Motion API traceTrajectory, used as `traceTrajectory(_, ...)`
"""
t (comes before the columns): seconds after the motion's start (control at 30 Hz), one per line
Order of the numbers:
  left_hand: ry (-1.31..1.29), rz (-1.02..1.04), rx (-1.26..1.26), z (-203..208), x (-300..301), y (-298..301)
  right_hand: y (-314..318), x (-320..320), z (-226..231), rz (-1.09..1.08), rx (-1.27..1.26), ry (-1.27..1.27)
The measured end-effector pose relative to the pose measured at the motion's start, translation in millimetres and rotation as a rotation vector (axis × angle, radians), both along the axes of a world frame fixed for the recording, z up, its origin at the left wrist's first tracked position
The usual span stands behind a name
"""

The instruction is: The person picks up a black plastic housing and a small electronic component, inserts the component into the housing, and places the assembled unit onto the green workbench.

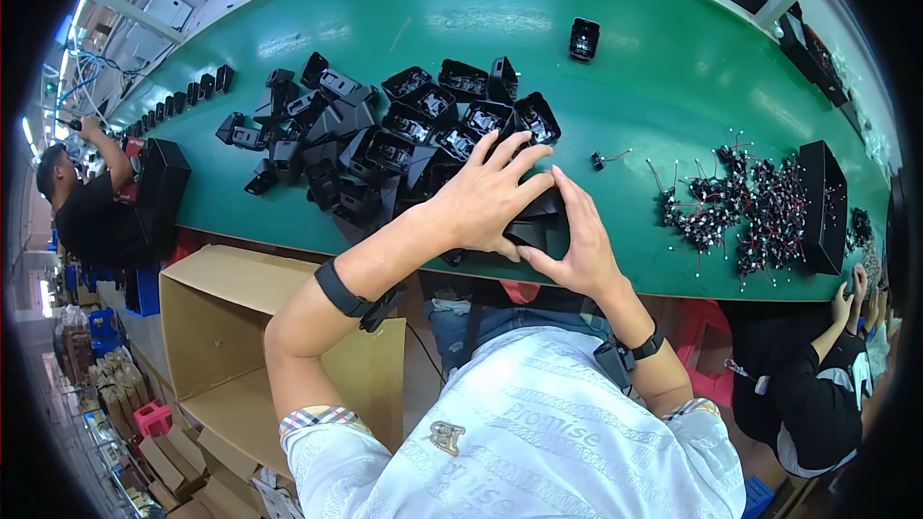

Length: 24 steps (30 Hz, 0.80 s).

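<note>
A black plastic housing (532,231) sits between my two hands at the near edge of the pile, largely covered by them. My left hand (486,194) curls its thumb and index finger round one side of it, the other fingers spread above neighbouring housings. On the opposite side, my right hand (584,248) holds it between thumb and straight fingers. The thumbs nearly meet in front. Heaped to the left are several more black housings (404,122), some showing silvery insides. A lone housing (584,39) stands farther back.
Small black parts with red wires (740,211) lie piled on the right of the green table (654,86), beside a black bin (822,207). One wired part (608,160) lies apart. An open cardboard box (221,327) is below left. Co-workers occupy both ends.
</note>
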<state>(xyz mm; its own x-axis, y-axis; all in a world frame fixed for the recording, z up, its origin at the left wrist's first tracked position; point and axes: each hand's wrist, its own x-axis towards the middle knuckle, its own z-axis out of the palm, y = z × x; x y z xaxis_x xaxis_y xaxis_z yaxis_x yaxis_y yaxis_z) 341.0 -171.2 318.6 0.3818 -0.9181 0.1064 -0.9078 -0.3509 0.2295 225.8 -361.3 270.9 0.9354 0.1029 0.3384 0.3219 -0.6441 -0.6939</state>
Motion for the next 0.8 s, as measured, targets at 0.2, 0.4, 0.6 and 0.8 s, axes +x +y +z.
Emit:
traceTrajectory(0.2,0.121,0.04,0.104,11,-1,25,3,2,-6,-0.018,-0.011,0.004)
traceTrajectory(0.4,0.089,0.136,-0.18,24,14,59,6,4,-7,-0.056,-0.041,-0.014)
traceTrajectory(0.6,0.06,0.322,-0.227,44,7,113,7,4,3,-0.04,-0.042,-0.034)
traceTrajectory(0.8,-0.065,0.583,-0.28,69,31,191,12,1,5,-0.05,-0.012,-0.067)
